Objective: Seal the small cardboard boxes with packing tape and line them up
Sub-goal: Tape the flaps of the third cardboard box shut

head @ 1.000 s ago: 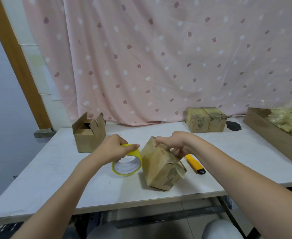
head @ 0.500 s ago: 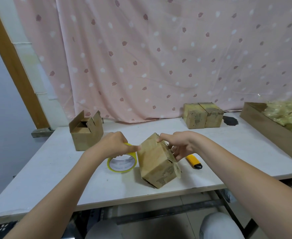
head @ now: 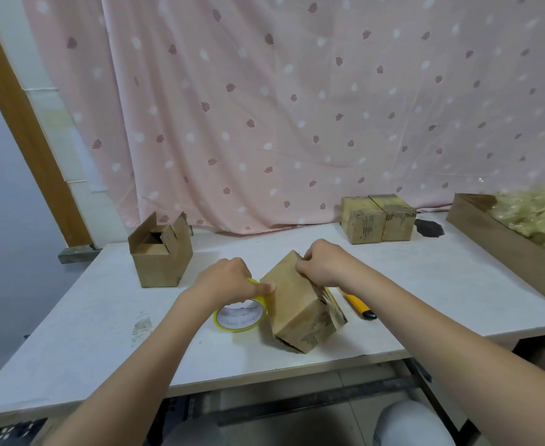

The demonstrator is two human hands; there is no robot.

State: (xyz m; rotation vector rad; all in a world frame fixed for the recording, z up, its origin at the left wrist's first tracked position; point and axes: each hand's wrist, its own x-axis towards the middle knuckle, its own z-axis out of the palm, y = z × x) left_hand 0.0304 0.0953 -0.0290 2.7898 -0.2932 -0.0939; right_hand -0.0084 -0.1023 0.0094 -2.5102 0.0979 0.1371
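Taping a tilted brown cardboard box (head: 297, 304)
Our left hand (head: 224, 281) grips the yellow tape roll (head: 239, 317); our right hand (head: 324, 262) pinches the box's top edge.

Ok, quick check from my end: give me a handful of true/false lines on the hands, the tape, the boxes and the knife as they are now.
1. The left hand holds the tape roll. True.
2. The right hand grips the knife. False: it grips the top of the tilted box; the knife lies on the table beside it.
3. Two closed boxes sit side by side at the back. True.
4. The box on the left is sealed. False: its flaps stand open.
5. The tilted box sits in the tray. False: it is on the table.
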